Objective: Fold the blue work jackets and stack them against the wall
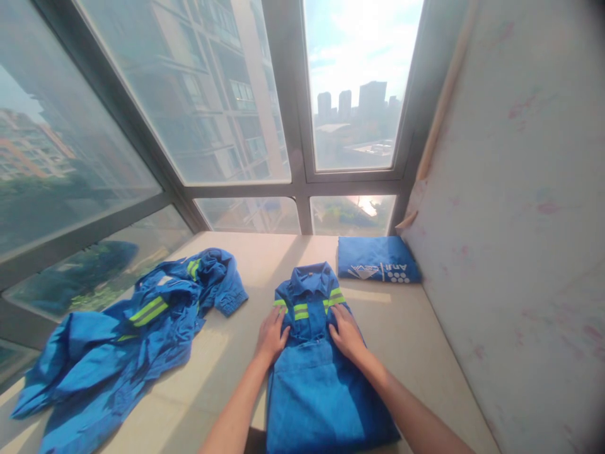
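A blue work jacket (302, 372) with yellow-green reflective bands lies in front of me, collar away from me, its sides folded in and its lower part spread towards me. On its left edge, by the chest band, rests my left hand (273, 332), fingers stretched out and thumb apart. My right hand (347, 332) lies on the opposite edge at the same height, also with extended fingers. Both palms face down, and neither hand is closed around the cloth. What lies under the palms is hidden.
To the left, a second blue work garment (161, 340) with reflective strips lies crumpled along the window. A neatly folded blue garment (373, 258) with white lettering sits at the back right of the pale ledge (401, 353), beside the patterned wall (515, 252).
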A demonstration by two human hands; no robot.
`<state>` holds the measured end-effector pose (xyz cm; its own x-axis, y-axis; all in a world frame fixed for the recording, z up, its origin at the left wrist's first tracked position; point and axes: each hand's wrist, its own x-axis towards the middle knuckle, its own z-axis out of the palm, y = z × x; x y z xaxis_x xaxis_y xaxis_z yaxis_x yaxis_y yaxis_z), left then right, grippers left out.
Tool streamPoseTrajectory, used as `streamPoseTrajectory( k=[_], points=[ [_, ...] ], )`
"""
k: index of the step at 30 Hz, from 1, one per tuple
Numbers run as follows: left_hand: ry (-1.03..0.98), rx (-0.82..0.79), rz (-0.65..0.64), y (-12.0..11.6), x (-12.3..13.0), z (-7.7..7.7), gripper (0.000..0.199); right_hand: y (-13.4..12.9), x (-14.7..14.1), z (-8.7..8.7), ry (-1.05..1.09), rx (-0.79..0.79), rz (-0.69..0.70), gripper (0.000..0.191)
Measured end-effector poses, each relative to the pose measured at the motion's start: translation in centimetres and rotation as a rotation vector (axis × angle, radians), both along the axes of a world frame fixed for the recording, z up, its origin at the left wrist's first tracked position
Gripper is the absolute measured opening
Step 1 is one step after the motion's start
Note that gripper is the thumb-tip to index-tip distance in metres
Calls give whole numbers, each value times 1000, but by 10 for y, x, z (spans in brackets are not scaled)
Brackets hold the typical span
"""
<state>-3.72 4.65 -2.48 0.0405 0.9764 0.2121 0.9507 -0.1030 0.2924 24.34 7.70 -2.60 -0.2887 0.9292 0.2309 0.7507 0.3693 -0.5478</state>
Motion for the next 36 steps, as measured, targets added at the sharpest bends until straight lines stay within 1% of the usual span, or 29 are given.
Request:
streamPoseTrajectory(
  k=[2, 3, 5, 7, 9, 11, 13, 15, 17, 19, 22, 24, 27, 29, 32, 34, 36],
  points=[
    [-145, 80, 84, -13, -4, -5, 49, -5, 18, 0, 126, 24, 3, 47],
    [-211, 102, 130, -23, -8, -9, 48, -9, 30, -3, 174, 34, 3, 45],
    [-306, 104, 204, -51, -16, -19, 50, -26, 58, -14, 230, 48, -6, 42],
    [-336, 79, 235, -85, -26, -32, 48, -51, 88, -32, 237, 46, -51, 40],
    [-310, 69, 226, -119, -32, -43, 45, -81, 115, -52, 211, 51, -91, 38],
    [-246, 94, 186, -149, -33, -52, 42, -110, 135, -68, 177, 66, -95, 39],
    [-151, 145, 121, -170, -28, -55, 41, -132, 147, -77, 141, 87, -78, 42],
    [-42, 204, 63, -180, -21, -53, 44, -143, 152, -78, 94, 120, -52, 45],
    [60, 256, 22, -181, -15, -45, 52, -144, 152, -73, 29, 160, 8, 47],
    [146, 288, -47, -175, -13, -32, 61, -135, 150, -63, -36, 202, 118, 52],
    [245, 281, -220, -158, -15, -12, 65, -111, 143, -45, -106, 267, 305, 57],
    [292, 255, -337, -146, -18, 1, 66, -93, 137, -34, -157, 292, 406, 55],
    [369, 205, -480, -128, -25, 12, 71, -70, 129, -21, -241, 288, 546, 50],
    [417, 177, -547, -116, -29, 15, 75, -60, 126, -16, -263, 270, 608, 48],
    [441, 157, -600, -101, -31, 12, 79, -53, 125, -14, -248, 237, 625, 48],
    [439, 161, -601, -95, -29, 8, 77, -53, 124, -14, -234, 214, 609, 48],
    [431, 180, -571, -94, -25, 4, 72, -54, 123, -13, -221, 190, 587, 47]
  ],
)
